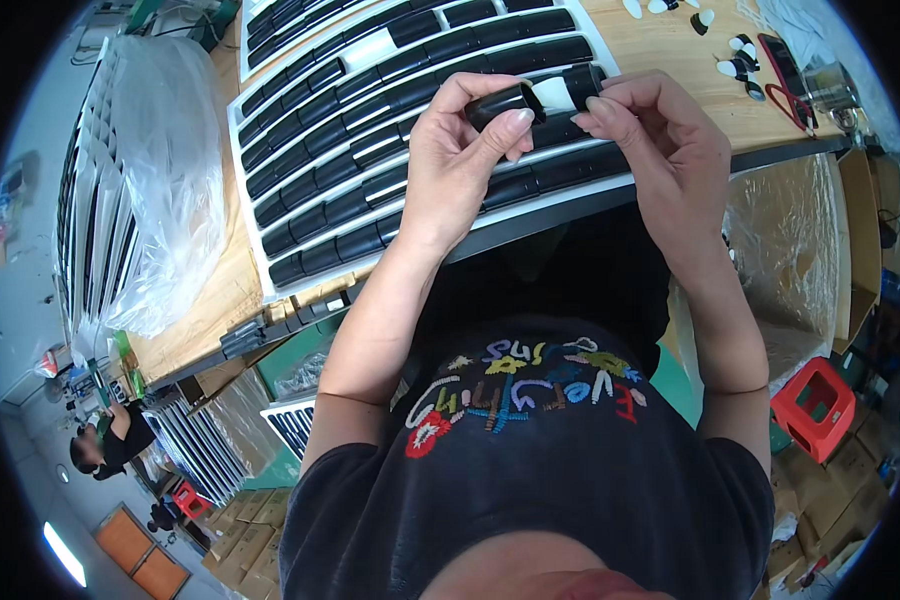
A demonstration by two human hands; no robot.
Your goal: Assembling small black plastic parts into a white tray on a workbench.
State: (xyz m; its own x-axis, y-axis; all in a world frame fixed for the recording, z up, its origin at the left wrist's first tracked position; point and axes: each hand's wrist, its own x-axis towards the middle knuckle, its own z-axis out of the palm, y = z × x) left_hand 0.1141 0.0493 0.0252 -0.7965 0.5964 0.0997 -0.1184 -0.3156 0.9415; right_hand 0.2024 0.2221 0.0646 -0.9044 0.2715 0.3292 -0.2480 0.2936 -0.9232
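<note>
A: Left side?
B: Clear plastic sheet [175, 180], then white tray [282, 292] of black cylinders on the table [660, 50].
A: Hands?
B: Left hand [455, 160] grips a black tube [502, 106] above the tray — open end right. Right hand [670, 135] pinches a black cap [582, 84], white neck [553, 95] at the tube's mouth.
A: Far right?
B: Red-handled scissors [792, 108].

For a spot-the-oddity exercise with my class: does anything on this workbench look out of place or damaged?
Small black-and-white pieces lie scattered near the red-handled scissors, looking untidy against the neat rows in the white tray. Nothing looks plainly damaged.
</note>
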